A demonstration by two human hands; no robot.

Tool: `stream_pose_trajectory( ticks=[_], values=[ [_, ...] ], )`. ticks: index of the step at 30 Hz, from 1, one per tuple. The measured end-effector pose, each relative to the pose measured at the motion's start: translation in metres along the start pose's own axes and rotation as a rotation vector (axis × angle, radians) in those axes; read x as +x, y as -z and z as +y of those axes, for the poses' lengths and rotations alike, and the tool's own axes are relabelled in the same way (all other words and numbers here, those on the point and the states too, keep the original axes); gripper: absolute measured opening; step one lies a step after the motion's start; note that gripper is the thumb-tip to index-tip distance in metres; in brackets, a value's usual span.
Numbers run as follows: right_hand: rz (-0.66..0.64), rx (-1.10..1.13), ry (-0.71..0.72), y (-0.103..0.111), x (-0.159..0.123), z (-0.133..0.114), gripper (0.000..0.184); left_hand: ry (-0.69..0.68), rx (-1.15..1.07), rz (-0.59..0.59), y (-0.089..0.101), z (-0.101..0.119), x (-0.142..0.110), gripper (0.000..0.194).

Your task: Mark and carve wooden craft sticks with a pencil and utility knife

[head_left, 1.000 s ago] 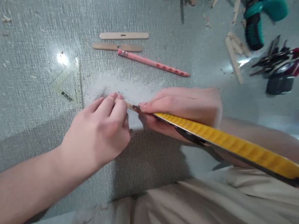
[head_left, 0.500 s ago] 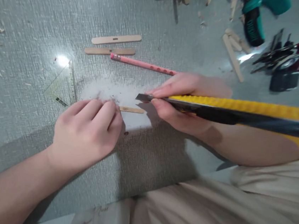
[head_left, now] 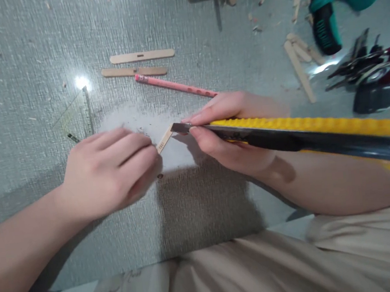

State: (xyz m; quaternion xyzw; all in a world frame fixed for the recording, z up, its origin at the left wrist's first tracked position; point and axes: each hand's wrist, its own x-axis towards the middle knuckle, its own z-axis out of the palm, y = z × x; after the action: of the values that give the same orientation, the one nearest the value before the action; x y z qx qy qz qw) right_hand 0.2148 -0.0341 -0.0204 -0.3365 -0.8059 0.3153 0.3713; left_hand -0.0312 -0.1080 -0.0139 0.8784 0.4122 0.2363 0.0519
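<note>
My left hand [head_left: 114, 170] is closed on one end of a wooden craft stick [head_left: 165, 139], which slants up and to the right out of my fingers and bears small dark marks. In my right hand [head_left: 227, 119], a yellow and black utility knife [head_left: 284, 132] is pinched near its blade. The blade's tip appears at the stick's upper end; whether it touches cannot be made out. Beneath them lies a white patch or sheet [head_left: 178, 159] with dark specks. A pink pencil [head_left: 178, 85] lies just beyond my right hand.
Two craft sticks [head_left: 150, 55] lie past the pencil. A clear set square [head_left: 78, 114] is beside my left hand. At the right are teal-handled pliers [head_left: 325, 25], a dark cluster of tools [head_left: 372, 76] and loose stick pieces [head_left: 298, 67]. Shavings dot the table.
The stick in my left hand has swung from nearly level to slanting upward, its end now at the blade. My left hand has turned slightly. The whole view has shifted a little.
</note>
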Motion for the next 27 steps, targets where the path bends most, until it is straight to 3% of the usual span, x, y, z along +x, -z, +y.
stream_pose_trajectory(
  ticks=[2, 7, 16, 19, 24, 27],
  values=[
    [-0.017, 0.004, 0.005, 0.002, 0.0, -0.001, 0.009, 0.055, -0.014, -0.014, -0.002, -0.004, 0.002, 0.017],
    [-0.107, 0.008, 0.075, 0.007, 0.001, -0.004, 0.016, 0.084, 0.062, -0.146, -0.005, -0.008, -0.001, 0.065],
    [-0.21, -0.054, 0.149, 0.006, 0.005, -0.01, 0.01, 0.06, 0.088, -0.137, -0.004, -0.01, -0.004, 0.068],
    [-0.216, -0.041, 0.122, 0.006, 0.006, -0.01, 0.009, 0.106, 0.111, -0.05, -0.002, -0.009, -0.003, 0.058],
    [-0.232, -0.073, 0.089, 0.006, 0.007, -0.011, 0.011, 0.067, -0.065, -0.011, -0.004, -0.014, -0.001, 0.016],
    [-0.22, -0.058, 0.088, 0.005, 0.006, -0.011, 0.013, 0.045, -0.052, 0.031, -0.006, -0.017, -0.001, 0.009]
  ],
)
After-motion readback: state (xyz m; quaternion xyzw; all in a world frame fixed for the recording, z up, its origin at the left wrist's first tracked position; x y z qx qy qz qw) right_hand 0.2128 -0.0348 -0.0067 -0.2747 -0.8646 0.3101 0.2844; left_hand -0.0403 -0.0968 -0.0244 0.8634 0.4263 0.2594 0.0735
